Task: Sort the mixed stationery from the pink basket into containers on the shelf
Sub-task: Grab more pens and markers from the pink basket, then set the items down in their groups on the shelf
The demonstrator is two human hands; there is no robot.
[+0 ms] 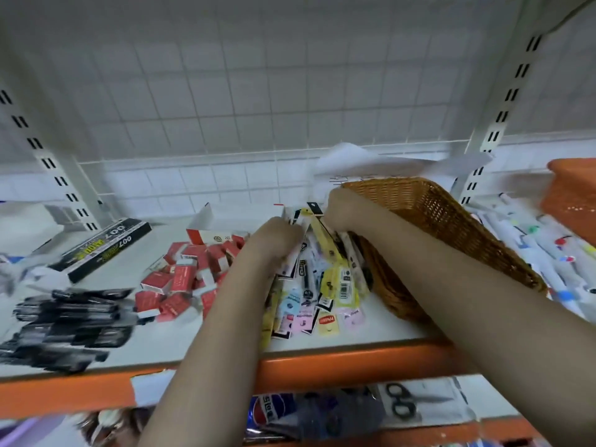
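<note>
A brown wicker basket (445,227) lies tipped on its side on the white shelf (135,272), its mouth facing left. Packaged pens and refills (322,285) spill from it in a heap toward the shelf's front. My left hand (277,237) grips the far ends of several packets at the top of the heap. My right hand (345,211) is at the basket's rim, fingers curled around the top of the same bunch, including a long yellow packet (325,240). The pink basket is out of view.
Small red boxes (187,279) are heaped left of the packets, black pens (64,324) lie further left, and a black "007" box (106,250) sits behind. White markers (548,253) and an orange basket (571,188) are at the right. Scissors (406,404) lie on the lower shelf.
</note>
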